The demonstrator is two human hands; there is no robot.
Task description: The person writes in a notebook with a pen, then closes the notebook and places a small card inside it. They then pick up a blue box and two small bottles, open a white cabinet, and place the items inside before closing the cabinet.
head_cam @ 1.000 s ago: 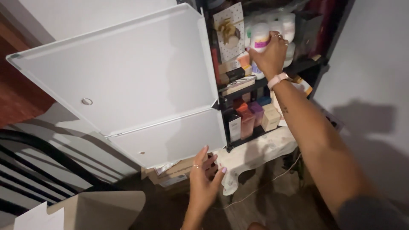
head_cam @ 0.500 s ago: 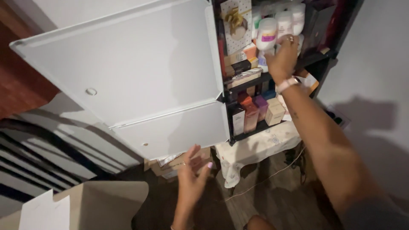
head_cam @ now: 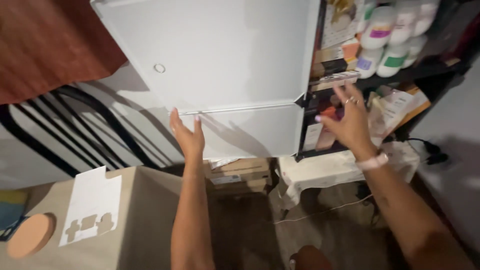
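Note:
A black shelf unit (head_cam: 415, 72) stands open, its two white door panels swung out to the left: an upper door (head_cam: 215, 50) with a round knob and a lower door (head_cam: 245, 132). My left hand (head_cam: 187, 135) is open, fingers up, touching the lower door's left edge. My right hand (head_cam: 350, 122) is open and empty in front of the lower shelf, fingers spread near small boxes (head_cam: 320, 132). Several white bottles (head_cam: 387, 37) with coloured labels stand on the upper shelf.
A cardboard box (head_cam: 135, 220) with a white cut-out sheet (head_cam: 92, 205) sits at lower left, a round orange disc (head_cam: 30, 235) beside it. Flat cartons (head_cam: 240, 172) lie under the doors. A white cloth-covered stand (head_cam: 325, 170) and a black cable plug (head_cam: 432, 152) are below the shelf.
My right hand has let go of the white bottle on the upper shelf and dropped to the lower shelf, empty. My left hand has risen to the lower door's edge.

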